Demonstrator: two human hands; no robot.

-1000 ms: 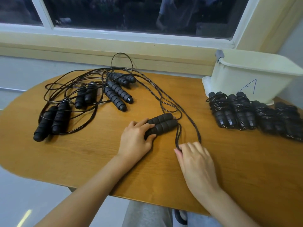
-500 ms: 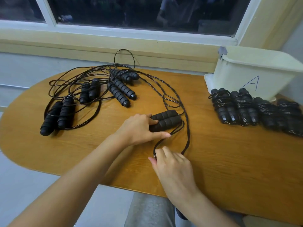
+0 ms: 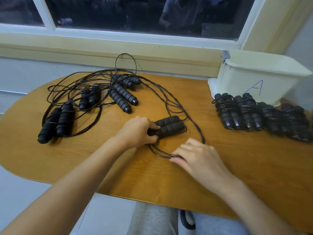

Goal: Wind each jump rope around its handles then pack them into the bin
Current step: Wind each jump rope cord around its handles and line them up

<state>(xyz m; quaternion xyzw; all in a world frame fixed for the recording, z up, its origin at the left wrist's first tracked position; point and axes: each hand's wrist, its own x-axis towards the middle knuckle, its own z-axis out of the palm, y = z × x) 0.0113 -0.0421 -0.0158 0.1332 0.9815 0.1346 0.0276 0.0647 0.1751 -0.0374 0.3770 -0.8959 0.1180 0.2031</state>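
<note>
— Four pairs of unwound handles (image 3: pixel 55 122) are being seen at the left end of the table (image 3: pixel 118 175), amid a tangle of loose cords (image 3: pixel 72 85)?

— Yes. Nearer the middle, a fifth handle pair (image 3: pixel 171 125) is being gripped at its near end by the left hand (image 3: pixel 137 131), with fingers and thumb curled round it. The pair is being held flat on the wood.

— And its cord?

— A loop of that cord (image 3: pixel 159 153) is being pinched by the right hand (image 3: pixel 199 156), just in front of the pair, with the fingers curled over the strands.

— Further right?

— Four wound bundles (image 3: pixel 245 111) are being seen in a row, side by side, just in front of the pale bin (image 3: pixel 245 80). The bin is marked "A" and is being seen at the back right of the table.
</note>
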